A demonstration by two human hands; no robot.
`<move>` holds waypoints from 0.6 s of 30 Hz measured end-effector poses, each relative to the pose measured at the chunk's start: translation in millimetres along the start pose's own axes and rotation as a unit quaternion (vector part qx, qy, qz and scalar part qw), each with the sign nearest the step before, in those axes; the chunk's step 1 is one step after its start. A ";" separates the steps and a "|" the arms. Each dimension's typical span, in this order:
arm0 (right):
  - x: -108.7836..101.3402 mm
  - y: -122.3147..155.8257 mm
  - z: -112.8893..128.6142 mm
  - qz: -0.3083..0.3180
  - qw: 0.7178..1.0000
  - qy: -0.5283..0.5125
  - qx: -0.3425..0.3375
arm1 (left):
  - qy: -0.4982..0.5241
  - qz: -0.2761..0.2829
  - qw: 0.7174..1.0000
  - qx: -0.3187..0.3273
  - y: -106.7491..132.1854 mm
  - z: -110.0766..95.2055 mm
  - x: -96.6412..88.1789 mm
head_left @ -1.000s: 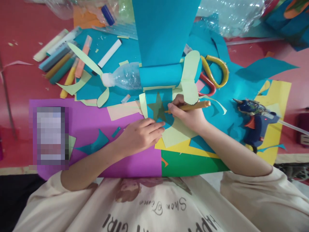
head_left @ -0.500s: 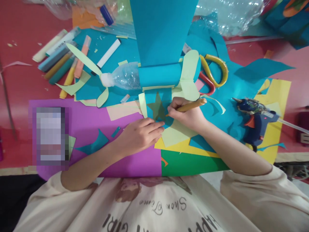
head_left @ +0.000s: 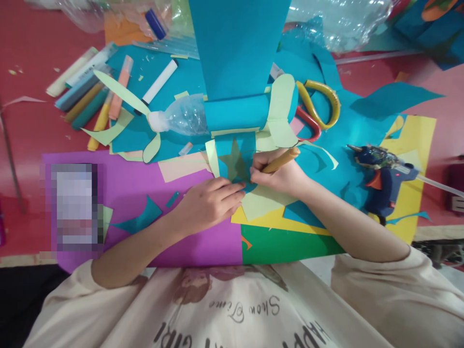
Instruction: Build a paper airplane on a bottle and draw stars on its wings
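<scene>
My right hand (head_left: pixel 275 171) is closed around a brown marker (head_left: pixel 284 158), its tip low at the edge of a brownish star (head_left: pixel 235 162) on the blue paper wing (head_left: pixel 250 144). With fingers stretched out, my left hand (head_left: pixel 219 200) lies flat, fingertips on the wing's lower edge. That wing extends from a plastic bottle (head_left: pixel 186 116) wrapped in blue paper (head_left: pixel 235 113). A pale green propeller (head_left: pixel 123 94) is fixed at the bottle's white cap (head_left: pixel 157 122), and pale green tail pieces (head_left: pixel 281 108) sit at the other end. A second blue wing (head_left: pixel 241 46) reaches away from me.
Several markers (head_left: pixel 85 92) lie at the left. Yellow and red scissors (head_left: pixel 335 108) are behind my right hand. A hot glue gun (head_left: pixel 389 186) rests at the right on yellow paper (head_left: pixel 416 140). A blurred-out phone-like object (head_left: pixel 75 208) lies on purple paper (head_left: pixel 126 179).
My right hand has shifted slightly down along the star, and the marker's back end has tilted a little toward the left. My left hand stays in place.
</scene>
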State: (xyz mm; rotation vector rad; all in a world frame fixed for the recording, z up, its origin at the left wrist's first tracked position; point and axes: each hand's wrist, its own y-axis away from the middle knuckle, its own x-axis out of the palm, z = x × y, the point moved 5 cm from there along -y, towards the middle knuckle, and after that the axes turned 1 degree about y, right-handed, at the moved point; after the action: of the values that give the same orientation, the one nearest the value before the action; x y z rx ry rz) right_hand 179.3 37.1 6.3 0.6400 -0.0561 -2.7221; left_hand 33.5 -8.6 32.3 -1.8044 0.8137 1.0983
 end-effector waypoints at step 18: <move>-8.3 1.5 -7.7 -0.094 0.995 -0.032 0.022 | 0.009 0.015 1.000 0.007 0.6 -1.1 1.3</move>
State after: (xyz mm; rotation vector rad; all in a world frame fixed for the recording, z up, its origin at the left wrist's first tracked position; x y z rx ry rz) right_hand 190.1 38.8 3.1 0.5967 -0.0769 -2.9300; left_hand 33.9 -10.0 31.2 -1.7980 0.8605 1.0948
